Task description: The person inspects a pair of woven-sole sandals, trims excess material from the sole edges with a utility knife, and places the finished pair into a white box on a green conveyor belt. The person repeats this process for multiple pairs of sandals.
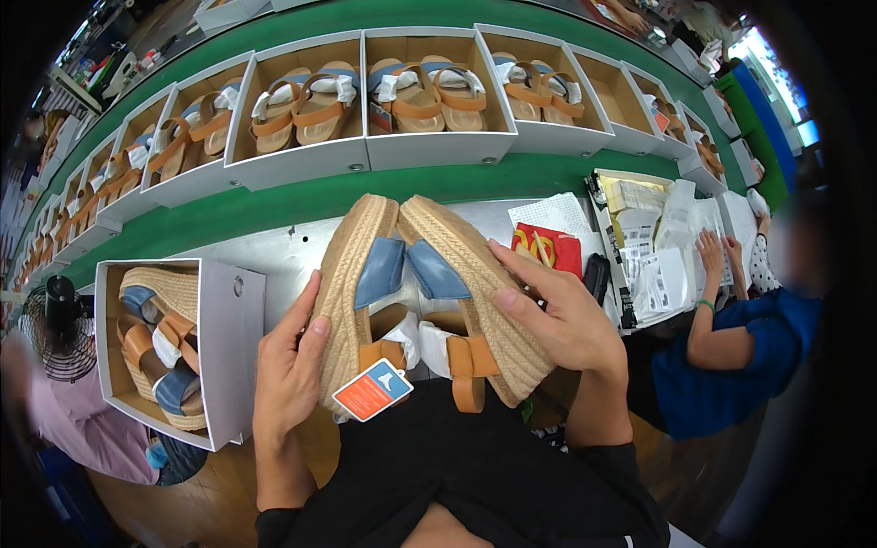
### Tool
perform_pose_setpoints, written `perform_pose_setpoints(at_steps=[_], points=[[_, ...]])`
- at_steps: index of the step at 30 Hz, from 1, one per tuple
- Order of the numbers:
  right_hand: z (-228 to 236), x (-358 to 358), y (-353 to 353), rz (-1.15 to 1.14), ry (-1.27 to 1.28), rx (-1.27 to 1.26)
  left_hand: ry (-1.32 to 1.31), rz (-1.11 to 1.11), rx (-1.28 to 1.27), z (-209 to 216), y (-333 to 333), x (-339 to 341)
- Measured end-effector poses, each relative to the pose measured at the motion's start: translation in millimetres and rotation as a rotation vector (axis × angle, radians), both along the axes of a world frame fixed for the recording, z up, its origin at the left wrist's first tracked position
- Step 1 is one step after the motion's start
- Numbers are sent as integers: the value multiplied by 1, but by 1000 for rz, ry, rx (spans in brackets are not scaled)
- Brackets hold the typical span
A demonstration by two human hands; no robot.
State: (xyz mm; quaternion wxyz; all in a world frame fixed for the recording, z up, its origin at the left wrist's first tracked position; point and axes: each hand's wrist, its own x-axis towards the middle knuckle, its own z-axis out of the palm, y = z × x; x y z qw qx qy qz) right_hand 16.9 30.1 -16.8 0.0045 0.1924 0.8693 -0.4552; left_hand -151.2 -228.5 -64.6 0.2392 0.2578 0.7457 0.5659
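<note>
Your left grip point(290, 358) grasps the left sandal point(340, 297) along its woven wedge; your right grip point(571, 315) grasps the right sandal point(489, 297) likewise, fingertips on the wedge. Both sandals are to the right of the near box point(236, 356), apart from it, with their toe ends close together.

Observe these likely hazards:

1. Slip. You support each sandal mainly from its outer side. If either grip slackens, that sandal can rotate inward and drop, perhaps to the floor point(224, 484) below the near box.

2. Tag damage. The card tag point(375, 390) hangs free at the near end of the left sandal. A snag on the near box's rim could crease or tear it.

3. Displaced padding. The white wrapping point(403, 340) sits around the straps, right of the near box. Pressing the sandals together may loosen it.

4. Collision. Your left grip is close to the near box's right wall. A wide leftward swing could knock the box across the worktop point(285, 245).
</note>
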Motion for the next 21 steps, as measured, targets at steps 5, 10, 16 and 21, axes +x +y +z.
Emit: perform_pose_setpoints(at_steps=[5,10,16,21], points=[[2,-2,-4,-58,-20,-13,22,3,-124,6,-2,0],[-3,-1,-2,-68,8,-41,18,-19,-147,12,6,2],[-18,3,7,-17,0,-22,26,7,-60,-3,8,3],[-13,4,10,-67,-52,-161,-308,-4,65,-34,4,-11]])
